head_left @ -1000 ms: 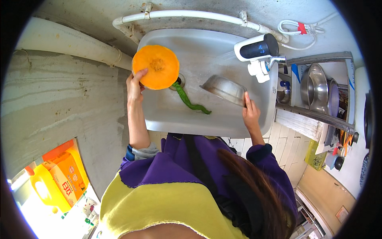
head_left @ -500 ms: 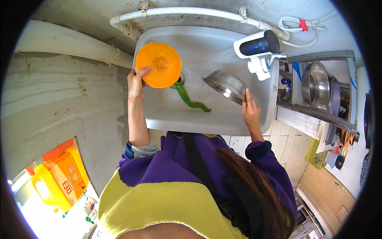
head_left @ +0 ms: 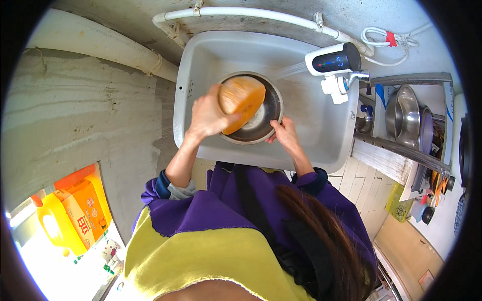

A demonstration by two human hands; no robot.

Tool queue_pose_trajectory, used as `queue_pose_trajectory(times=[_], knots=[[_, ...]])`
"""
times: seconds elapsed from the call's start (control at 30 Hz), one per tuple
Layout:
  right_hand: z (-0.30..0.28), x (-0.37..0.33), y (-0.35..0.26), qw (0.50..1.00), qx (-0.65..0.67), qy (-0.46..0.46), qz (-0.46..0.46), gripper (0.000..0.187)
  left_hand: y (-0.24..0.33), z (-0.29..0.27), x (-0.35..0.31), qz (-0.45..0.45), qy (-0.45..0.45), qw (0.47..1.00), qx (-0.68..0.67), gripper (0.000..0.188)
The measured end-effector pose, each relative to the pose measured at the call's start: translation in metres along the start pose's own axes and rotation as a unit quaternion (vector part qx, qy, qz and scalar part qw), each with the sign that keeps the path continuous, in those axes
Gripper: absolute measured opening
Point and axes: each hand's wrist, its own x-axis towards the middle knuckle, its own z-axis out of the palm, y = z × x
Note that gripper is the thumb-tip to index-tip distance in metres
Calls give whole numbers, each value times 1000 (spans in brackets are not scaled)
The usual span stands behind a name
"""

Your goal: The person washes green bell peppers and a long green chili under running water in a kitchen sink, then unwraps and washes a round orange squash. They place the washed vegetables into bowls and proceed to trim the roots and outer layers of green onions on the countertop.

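My left hand [head_left: 208, 116] is wrapped round a cut piece of pumpkin [head_left: 245, 99], tilted over a steel bowl [head_left: 275, 100]. Motion smears the pumpkin's pale rind; its orange cut side faces down and right. With thumb and fingers, my right hand [head_left: 284, 131] pinches the bowl's near right rim. The bowl now stands upright in the left half of the grey sink [head_left: 316, 135]. The green chili pepper from the earlier frame is out of sight.
Water streams left from a white tap [head_left: 334, 58] with a dark display at the back right. A white pipe [head_left: 251, 16] runs along the wall. To the right, a shelf holds steel bowls [head_left: 403, 113]. Yellow jugs [head_left: 60, 226] stand at lower left.
The bowl has gone left and turned from tilted to upright. My left hand has brought the pumpkin right and over the bowl, tipping its cut face. The chili pepper no longer shows.
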Motion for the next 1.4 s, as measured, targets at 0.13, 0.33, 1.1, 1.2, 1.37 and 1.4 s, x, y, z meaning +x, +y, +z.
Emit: queue_pose_trajectory(times=[0.13,0.33,1.1,1.2,1.37,1.4], knots=[[-1,-4,4,998,-2,-57,-35,14,17,8,-5,76,-68,991,84,72],[-14,-23,25,999,47,-15,6,10,5,8,10,103,-108,988,-35,71],[0,-19,-6,990,99,24,-95,11,-71,38,-55,-140,-214,781,-570,86],[2,-20,-10,991,91,17,-97,12,-62,50,-56,-220,-120,751,-610,79],[-14,-19,-20,994,-27,-56,-90,26,-44,69,-77,-246,16,702,-668,69],[-20,-13,-19,993,39,-89,-71,33,-41,73,-84,-246,45,680,-689,66]])
